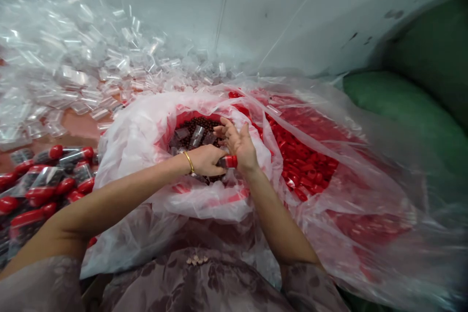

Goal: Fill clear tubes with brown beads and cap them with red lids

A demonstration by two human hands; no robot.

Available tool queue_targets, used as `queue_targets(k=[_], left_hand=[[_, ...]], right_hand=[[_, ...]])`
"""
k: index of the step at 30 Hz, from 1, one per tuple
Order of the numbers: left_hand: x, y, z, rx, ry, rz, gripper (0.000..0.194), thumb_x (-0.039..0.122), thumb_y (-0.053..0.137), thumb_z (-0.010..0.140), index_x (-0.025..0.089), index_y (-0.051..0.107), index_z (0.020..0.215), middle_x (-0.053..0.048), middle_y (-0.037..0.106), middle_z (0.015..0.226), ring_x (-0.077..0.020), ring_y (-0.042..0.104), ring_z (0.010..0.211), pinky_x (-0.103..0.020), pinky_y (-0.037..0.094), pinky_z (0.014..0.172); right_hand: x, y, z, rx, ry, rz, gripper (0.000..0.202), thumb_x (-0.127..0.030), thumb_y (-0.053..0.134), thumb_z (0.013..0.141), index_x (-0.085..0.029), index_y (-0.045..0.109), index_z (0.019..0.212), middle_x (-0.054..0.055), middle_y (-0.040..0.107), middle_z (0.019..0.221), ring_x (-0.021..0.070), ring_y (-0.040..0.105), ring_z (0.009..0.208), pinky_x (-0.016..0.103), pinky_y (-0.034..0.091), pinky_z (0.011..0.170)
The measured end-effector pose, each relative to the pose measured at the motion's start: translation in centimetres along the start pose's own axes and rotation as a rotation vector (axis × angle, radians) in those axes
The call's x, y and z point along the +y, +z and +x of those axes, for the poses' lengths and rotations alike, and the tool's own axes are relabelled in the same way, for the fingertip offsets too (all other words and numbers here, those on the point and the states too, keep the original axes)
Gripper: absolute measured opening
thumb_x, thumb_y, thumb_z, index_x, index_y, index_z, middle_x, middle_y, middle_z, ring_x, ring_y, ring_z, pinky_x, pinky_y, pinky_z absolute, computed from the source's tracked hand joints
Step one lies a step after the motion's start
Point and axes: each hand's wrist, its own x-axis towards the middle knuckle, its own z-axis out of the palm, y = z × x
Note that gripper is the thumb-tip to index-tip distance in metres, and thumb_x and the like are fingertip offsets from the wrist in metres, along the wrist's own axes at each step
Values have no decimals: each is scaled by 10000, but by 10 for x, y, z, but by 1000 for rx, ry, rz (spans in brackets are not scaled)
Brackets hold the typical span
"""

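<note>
My left hand (206, 160), with a gold bangle at the wrist, is closed around a small dark-filled bottle with a red cap (229, 161). The cap points right, against the palm side of my right hand (237, 144), whose fingers are spread. Both hands are over a white plastic bag (135, 131) with its mouth open. Inside the bag lie many small dark brown balls (203, 122) and a few clear containers (197, 136).
Clear empty containers (84, 78) are heaped at the back left. Filled, red-capped bottles (46, 185) lie at the left. A clear bag of red caps (307, 161) is at the right, beside green sacks (395, 107). A pale wall (263, 14) stands behind.
</note>
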Motion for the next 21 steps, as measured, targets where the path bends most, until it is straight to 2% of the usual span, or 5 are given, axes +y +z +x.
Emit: queue_targets(k=[3,6,14,18,21], left_hand=[[7,6,-2,-35,-61,205,185,276,521,760,134,623,820,-76,655,703,-169,593,614,-237,409,562],[11,10,-6,-48,-99,343,276,288,458,801,98,624,913,-147,685,791,-237,653,717,-290,455,620],[16,1,-1,103,-139,456,275,338,422,846,141,570,968,-98,687,812,-214,660,736,-262,425,598],[22,-25,-36,251,-169,382,289,433,415,872,182,551,920,-35,667,741,-154,620,648,-232,384,572],[16,-48,-102,424,-320,413,247,411,424,884,228,539,1004,13,664,772,-117,598,663,-213,398,615]], right_hand=[[10,4,-1,-31,19,-102,830,-760,134,808,-233,417,1383,65,561,1265,182,490,1222,348,377,1036],[16,6,1,-4,19,-165,814,-769,210,800,-235,438,1371,63,555,1273,193,444,1268,370,288,1099],[-8,4,2,199,-207,76,792,-681,38,843,-204,600,1133,88,645,1076,189,609,985,330,495,806],[-15,-39,-12,489,-347,2,554,-597,260,865,-209,645,960,71,666,911,175,623,817,302,499,674],[-10,-103,-22,612,-379,-494,299,-408,468,834,-205,674,911,58,681,915,190,616,832,344,488,779]])
